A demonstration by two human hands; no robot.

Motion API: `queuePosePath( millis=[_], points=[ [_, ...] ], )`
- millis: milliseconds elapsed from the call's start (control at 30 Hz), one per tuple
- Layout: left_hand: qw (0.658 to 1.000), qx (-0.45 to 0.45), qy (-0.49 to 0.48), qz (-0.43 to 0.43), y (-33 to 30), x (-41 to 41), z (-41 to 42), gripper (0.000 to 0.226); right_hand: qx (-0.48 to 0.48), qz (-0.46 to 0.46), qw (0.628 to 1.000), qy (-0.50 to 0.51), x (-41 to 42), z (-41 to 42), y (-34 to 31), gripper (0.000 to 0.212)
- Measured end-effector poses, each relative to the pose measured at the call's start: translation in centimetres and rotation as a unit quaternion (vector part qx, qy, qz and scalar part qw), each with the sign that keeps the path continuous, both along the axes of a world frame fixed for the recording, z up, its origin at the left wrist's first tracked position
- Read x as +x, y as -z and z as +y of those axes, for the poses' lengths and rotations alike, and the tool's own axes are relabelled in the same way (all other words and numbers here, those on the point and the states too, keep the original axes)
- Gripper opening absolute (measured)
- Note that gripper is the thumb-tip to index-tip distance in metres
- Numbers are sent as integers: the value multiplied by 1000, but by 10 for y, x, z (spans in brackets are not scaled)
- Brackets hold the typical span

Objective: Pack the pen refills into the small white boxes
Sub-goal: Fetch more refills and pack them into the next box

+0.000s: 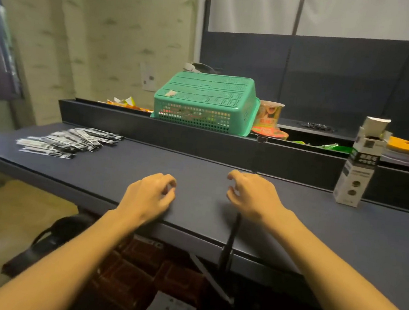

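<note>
Dark table (196, 169): upturned green basket (205, 101) behind, white box (358, 167) far right.

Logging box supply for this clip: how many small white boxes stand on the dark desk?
1: a tall white cardboard box with black print, top flap open, stands upright at the dark desk's far right. Others may lie out of view.

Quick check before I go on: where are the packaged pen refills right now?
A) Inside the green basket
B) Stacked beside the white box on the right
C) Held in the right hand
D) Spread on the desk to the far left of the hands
D: the pen refills lie fanned out on the desk at far left, away from the left hand and right hand, which hold nothing.
</note>
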State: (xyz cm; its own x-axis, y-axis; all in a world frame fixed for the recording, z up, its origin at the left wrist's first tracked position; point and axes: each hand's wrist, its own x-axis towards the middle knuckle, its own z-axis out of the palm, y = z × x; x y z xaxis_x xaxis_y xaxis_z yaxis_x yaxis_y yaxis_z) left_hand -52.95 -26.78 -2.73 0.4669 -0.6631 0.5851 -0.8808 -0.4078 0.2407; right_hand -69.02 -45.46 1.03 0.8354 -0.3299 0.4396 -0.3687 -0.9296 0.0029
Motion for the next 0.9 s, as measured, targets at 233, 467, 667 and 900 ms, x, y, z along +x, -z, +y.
queuePosePath(
  millis=[233, 467, 667, 900],
  points=[
    [1000, 14, -12, 5, 13, 77, 69, 10, 7, 16, 999, -47, 88, 52, 8, 35],
    [999, 28, -25, -39, 25, 170, 116, 18, 0, 22, 998, -65, 184, 85, 3, 36],
    [992, 99, -44, -62, 12, 277, 161, 32, -20, 34, 997, -73, 283, 106, -6, 31],
    [990, 125, -49, -34, 7, 384, 209, 70, -13, 25, 998, -50, 371, 131, -16, 32]
  ],
)
